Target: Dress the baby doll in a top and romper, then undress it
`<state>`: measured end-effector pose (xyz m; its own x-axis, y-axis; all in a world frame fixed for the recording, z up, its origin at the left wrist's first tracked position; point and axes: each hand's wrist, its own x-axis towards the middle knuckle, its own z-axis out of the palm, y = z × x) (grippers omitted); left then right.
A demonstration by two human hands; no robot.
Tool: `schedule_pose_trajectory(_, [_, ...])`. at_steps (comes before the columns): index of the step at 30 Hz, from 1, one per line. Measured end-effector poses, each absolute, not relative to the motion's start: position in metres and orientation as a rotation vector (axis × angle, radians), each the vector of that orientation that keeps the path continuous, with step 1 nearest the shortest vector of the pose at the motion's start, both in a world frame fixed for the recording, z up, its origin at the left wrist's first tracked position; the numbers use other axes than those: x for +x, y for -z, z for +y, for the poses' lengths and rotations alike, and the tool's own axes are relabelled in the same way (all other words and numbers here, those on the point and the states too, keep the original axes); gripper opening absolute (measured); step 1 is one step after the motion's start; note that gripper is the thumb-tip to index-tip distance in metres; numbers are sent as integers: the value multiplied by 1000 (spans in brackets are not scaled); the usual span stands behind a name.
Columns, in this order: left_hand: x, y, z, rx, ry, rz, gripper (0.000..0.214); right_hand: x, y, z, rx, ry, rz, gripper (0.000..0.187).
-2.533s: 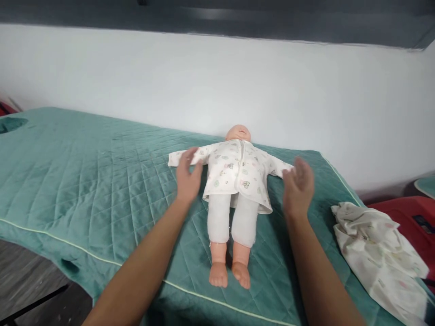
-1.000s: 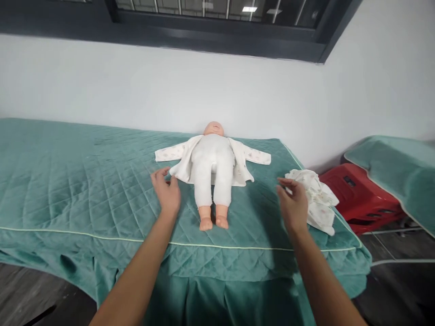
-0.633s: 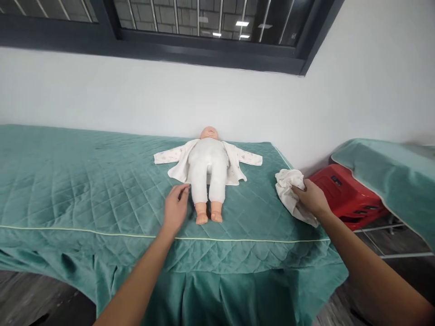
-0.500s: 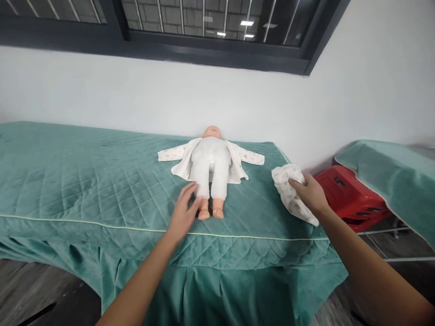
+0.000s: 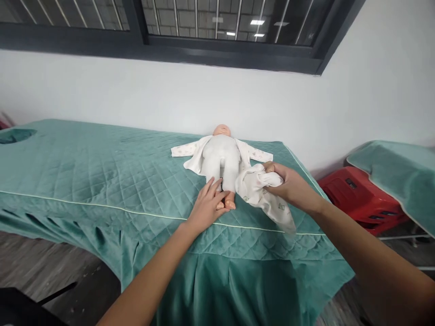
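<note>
A baby doll [image 5: 220,151] lies on its back on the green quilted bed cover [image 5: 136,181], head toward the wall and feet toward me. Its body and legs are white, its feet flesh-coloured. An unfastened white printed jacket [image 5: 195,163] is spread out under it, sleeves stretched to both sides. My left hand [image 5: 205,206] rests over the doll's lower leg on the left, fingers extended and partly hiding that foot. In the grasp of my right hand [image 5: 288,185] is a bunched white printed baby garment [image 5: 260,192], held beside the doll's other leg; its exact kind is unclear.
A red plastic case [image 5: 363,197] stands right of the bed, partly under another green cover [image 5: 394,174]. Behind the bed rises a white wall [image 5: 152,95] with a dark-framed barred window [image 5: 234,52]. The cover has a hole [image 5: 16,136] at far left.
My right hand has brought the bunched garment leftward, close to the doll's legs. My left hand has moved from beside the leg onto it. The view has shifted slightly left.
</note>
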<state>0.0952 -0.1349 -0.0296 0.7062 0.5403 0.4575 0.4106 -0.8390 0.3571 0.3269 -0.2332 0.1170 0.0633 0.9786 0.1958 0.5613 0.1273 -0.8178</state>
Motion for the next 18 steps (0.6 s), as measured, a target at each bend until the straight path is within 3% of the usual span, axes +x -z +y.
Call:
schedule_pose_trajectory(9, [87, 9, -136, 2431, -949, 674, 48, 308, -154, -248, -1505, -640, -1714, 26])
schedule_pose_trajectory(13, [77, -49, -143, 1975, -1108, 538, 44, 291, -161, -250, -1414, -811, -1775, 28])
schedule_pose_trajectory(18, [68, -127, -158, 1878, -869, 273, 53, 254, -193, -244, -1131, -900, -1871, 22])
